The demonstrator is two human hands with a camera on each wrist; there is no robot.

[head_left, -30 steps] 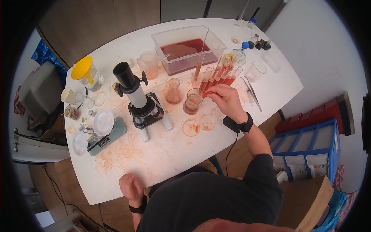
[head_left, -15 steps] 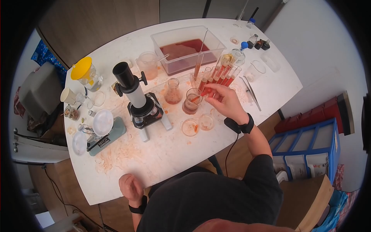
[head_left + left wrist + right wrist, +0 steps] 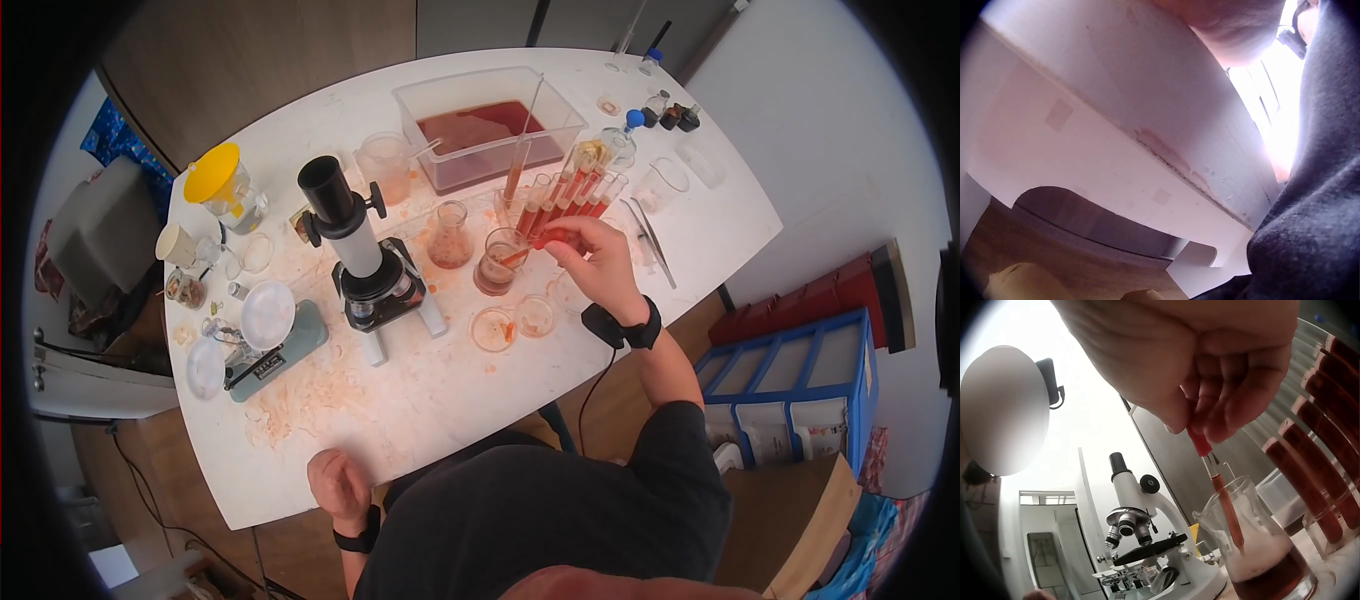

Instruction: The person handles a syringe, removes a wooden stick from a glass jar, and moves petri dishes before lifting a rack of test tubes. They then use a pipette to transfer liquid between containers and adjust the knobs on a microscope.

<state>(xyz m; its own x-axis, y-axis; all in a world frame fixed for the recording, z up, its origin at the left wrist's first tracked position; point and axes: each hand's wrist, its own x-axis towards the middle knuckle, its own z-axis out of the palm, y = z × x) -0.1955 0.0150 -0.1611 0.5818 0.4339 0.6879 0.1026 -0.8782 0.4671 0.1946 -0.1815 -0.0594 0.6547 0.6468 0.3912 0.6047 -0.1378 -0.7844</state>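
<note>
My right hand (image 3: 597, 265) pinches the red rubber bulb (image 3: 1200, 442) of a glass dropper (image 3: 1229, 512) between thumb and fingers. Reddish-brown liquid fills much of its glass stem. The dropper slants down into a small spouted beaker (image 3: 494, 272), with its tip at the pale froth above dark red liquid. Just beyond that hand stand several stoppered test tubes (image 3: 1300, 484) of red liquid, leaning in a clear rack. My left hand (image 3: 338, 484) rests at the table's front edge, fingers loosely curled and holding nothing; only part of it enters the left wrist view.
Left of the beaker are a conical flask (image 3: 449, 243) and a microscope (image 3: 352, 245). Two petri dishes (image 3: 492, 331) lie in front. A balance (image 3: 285, 350) stands at left, a clear tub (image 3: 480, 178) of red liquid behind. Tweezers (image 3: 652, 243) lie at right; orange stains mark the tabletop.
My right hand has turned and drawn slightly right, bringing the dropper to more of a slant, its reddish stem now showing over the beaker. The left hand stays put.
</note>
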